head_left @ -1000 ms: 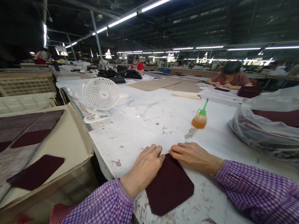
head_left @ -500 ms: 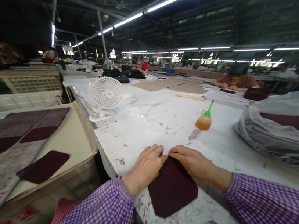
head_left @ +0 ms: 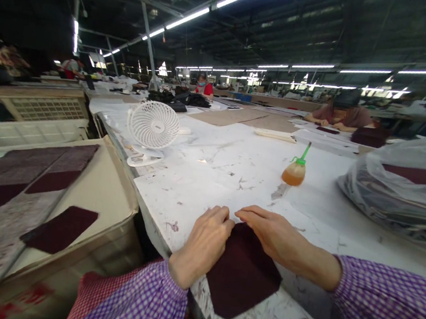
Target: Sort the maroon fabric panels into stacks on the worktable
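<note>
Your table (head_left: 209, 185) is stained, so its surface could mark the dark piece (head_left: 244, 277), which lies near the table's edge under your hands. Your left hand (head_left: 205, 240) curls its fingers at the far end; your right hand (head_left: 276, 233) reaches flatter over the right side. I can't tell whether either pinches; uneven pressure could skew the piece. A careless reach could tip the bottle (head_left: 294, 173).

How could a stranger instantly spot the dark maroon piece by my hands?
On the white worktable, go to the near edge, where purple-checked sleeves reach in. By the left hand and right hand lies the dark maroon piece with clipped corners. Unlike the similar pieces off to the left, it lies on the worktable.
</note>
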`<state>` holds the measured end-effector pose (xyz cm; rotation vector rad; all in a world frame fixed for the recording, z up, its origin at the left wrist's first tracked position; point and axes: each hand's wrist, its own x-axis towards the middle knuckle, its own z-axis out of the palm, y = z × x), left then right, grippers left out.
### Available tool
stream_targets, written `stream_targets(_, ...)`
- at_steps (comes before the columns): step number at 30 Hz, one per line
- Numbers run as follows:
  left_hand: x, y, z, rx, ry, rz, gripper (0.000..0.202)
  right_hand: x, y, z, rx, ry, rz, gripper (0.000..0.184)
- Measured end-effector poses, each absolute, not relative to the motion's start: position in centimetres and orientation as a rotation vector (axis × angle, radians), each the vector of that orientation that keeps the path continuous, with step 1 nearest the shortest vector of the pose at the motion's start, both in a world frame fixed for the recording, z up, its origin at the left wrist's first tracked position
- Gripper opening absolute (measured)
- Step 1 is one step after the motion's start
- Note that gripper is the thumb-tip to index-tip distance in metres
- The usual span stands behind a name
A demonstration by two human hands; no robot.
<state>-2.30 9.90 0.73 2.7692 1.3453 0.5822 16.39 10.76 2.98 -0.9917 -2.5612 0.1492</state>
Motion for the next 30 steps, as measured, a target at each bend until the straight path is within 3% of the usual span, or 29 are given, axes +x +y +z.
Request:
stream_targets(12,-5.7,9.9,1.1,2.332,1.256,0.757,0.018,16.5,10.1,1.6,-1.016,-2.561,0.176,0.047)
stream_targets(22,-6.6,8.8,1.1,2.655,1.257,0.709,0.027,16.2,10.1,2.7,-1.071,-2.680,0.254,0.053)
stream_targets(30,-6.9,8.5,1.0,2.674,1.273,0.710,0.021,14.6,9.6,3.2,-1.103,-2.901,-0.142,0.057)
